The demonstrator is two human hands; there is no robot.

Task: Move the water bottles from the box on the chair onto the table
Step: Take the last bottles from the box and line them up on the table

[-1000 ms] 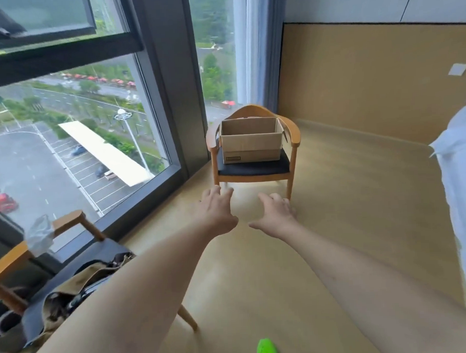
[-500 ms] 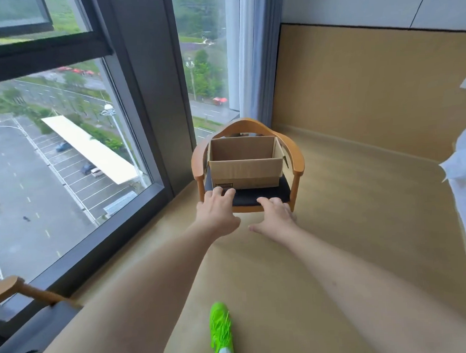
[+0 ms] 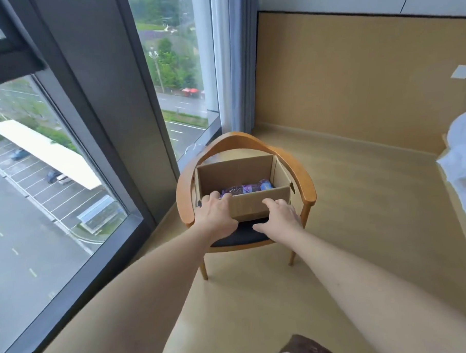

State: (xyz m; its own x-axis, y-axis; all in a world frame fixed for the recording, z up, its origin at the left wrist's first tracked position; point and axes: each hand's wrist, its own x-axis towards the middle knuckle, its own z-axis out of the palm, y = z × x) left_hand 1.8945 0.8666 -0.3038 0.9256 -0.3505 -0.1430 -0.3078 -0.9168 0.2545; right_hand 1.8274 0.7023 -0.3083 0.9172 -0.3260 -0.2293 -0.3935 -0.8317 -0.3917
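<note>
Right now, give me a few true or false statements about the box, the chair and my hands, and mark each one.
1. The cardboard box sits on the wooden armchair. True.
2. The box is closed. False: it is open at the top.
3. A purple-labelled water bottle lies inside the box. True.
4. The right hand holds a bottle. False: it holds nothing and is at the box's front wall.
5. The left hand is at the box's front left corner. True.
</note>
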